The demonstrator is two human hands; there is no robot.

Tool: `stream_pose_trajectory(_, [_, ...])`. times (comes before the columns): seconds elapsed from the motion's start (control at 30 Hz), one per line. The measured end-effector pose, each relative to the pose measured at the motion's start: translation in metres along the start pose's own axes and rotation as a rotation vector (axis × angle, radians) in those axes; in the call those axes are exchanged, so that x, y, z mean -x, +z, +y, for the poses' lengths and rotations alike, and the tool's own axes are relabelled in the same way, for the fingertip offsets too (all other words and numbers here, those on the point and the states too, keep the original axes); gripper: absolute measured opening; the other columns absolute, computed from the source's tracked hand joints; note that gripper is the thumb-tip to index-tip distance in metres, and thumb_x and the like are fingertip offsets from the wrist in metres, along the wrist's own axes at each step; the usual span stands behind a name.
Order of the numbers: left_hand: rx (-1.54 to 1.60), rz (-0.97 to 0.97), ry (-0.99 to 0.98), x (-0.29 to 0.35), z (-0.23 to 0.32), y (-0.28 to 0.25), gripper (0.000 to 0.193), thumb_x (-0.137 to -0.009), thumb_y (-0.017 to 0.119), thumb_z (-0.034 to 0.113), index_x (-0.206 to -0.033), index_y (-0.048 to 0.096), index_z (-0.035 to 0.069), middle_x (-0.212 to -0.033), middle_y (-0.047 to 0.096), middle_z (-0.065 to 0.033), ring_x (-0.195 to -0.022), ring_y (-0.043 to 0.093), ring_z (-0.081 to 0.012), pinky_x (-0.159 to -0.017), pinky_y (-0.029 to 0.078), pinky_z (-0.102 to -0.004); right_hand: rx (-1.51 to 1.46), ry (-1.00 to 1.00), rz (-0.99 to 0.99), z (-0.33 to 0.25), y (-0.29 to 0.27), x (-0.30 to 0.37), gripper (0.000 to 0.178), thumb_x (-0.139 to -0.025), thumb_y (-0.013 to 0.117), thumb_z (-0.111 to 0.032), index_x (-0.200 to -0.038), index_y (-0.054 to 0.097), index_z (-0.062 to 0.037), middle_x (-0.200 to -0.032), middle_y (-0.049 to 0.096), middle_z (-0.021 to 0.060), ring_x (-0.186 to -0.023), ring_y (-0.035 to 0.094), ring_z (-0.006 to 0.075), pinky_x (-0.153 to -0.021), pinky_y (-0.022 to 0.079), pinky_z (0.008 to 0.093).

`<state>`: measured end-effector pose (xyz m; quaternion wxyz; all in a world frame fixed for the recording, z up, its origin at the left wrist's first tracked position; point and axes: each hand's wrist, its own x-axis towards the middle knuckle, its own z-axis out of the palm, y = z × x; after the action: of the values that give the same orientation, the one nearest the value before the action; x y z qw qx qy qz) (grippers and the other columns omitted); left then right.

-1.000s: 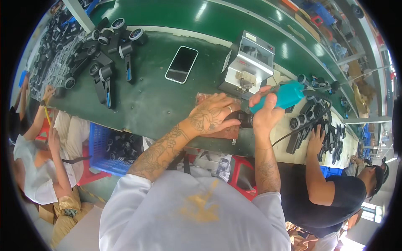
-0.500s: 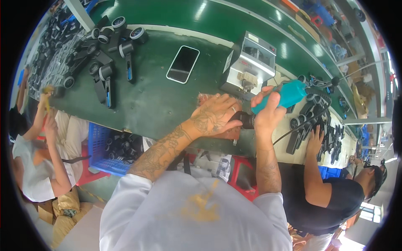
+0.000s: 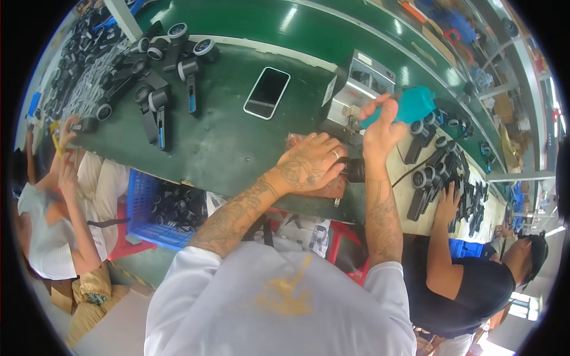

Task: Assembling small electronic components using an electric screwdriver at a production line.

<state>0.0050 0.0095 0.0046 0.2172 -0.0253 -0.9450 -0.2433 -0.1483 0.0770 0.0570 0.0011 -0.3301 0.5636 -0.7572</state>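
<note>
My left hand [image 3: 312,160] lies over a reddish-brown block [image 3: 328,191] near the table's front edge. Its fingers and thumb close on a black part [image 3: 355,169] whose round end sticks out to the right; the rest is hidden under the palm. In my right hand [image 3: 383,127] is a teal electric screwdriver [image 3: 415,107], held up above the part with its body tilted to the right. The screwdriver's front end is close to a silver box-shaped screw feeder [image 3: 344,98], and I cannot make out its tip.
A phone [image 3: 267,93] lies behind my left hand. Black wheeled assemblies [image 3: 155,98] are heaped at the left, and more [image 3: 430,175] lie at the right, where a co-worker's hand [image 3: 446,204] reaches in. Below the table's left edge stands a blue crate [image 3: 139,207].
My right hand has raised the electric screwdriver away from the black part, toward the screw feeder. My left hand stays on the part. The whole view has shifted slightly.
</note>
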Motion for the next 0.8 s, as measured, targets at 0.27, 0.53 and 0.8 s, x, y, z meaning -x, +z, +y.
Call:
stream_pose_trajectory(0.27, [0.012, -0.039, -0.01, -0.003, 0.0, -0.001, 0.034, -0.096, 0.06, 0.028, -0.123, 0.063, 0.009, -0.114, 0.061, -0.0107, -0.109, 0.055, -0.0296, -0.095, 0.044, -0.0459, -0.134, 0.11, -0.013, -0.044, -0.035, 0.041, 0.052, -0.101, 0.062, -0.048, -0.106, 0.058, 0.0038, -0.071, 0.057, 0.0058, -0.062, 0.057, 0.0155, -0.056, 0.046, 0.0288])
stream_pose_trajectory(0.53, [0.056, -0.061, -0.057, -0.002, 0.002, 0.001, 0.033, -0.097, 0.062, 0.031, -0.123, 0.064, 0.01, -0.117, 0.06, -0.0072, -0.113, 0.053, -0.0281, -0.099, 0.042, -0.0458, -0.087, 0.154, -0.038, -0.046, -0.044, 0.065, 0.06, -0.096, 0.067, -0.052, -0.109, 0.057, 0.0059, -0.071, 0.059, 0.0077, -0.062, 0.058, 0.0176, -0.058, 0.048, 0.0303])
stream_pose_trajectory(0.8, [0.047, -0.091, -0.054, -0.004, 0.002, 0.001, 0.034, -0.096, 0.063, 0.031, -0.125, 0.063, 0.011, -0.117, 0.06, -0.007, -0.113, 0.053, -0.0279, -0.099, 0.042, -0.0461, -0.15, 0.15, -0.013, -0.033, -0.045, 0.073, 0.051, -0.098, 0.067, -0.046, -0.104, 0.056, 0.0034, -0.071, 0.058, 0.0087, -0.062, 0.058, 0.0185, -0.058, 0.049, 0.032])
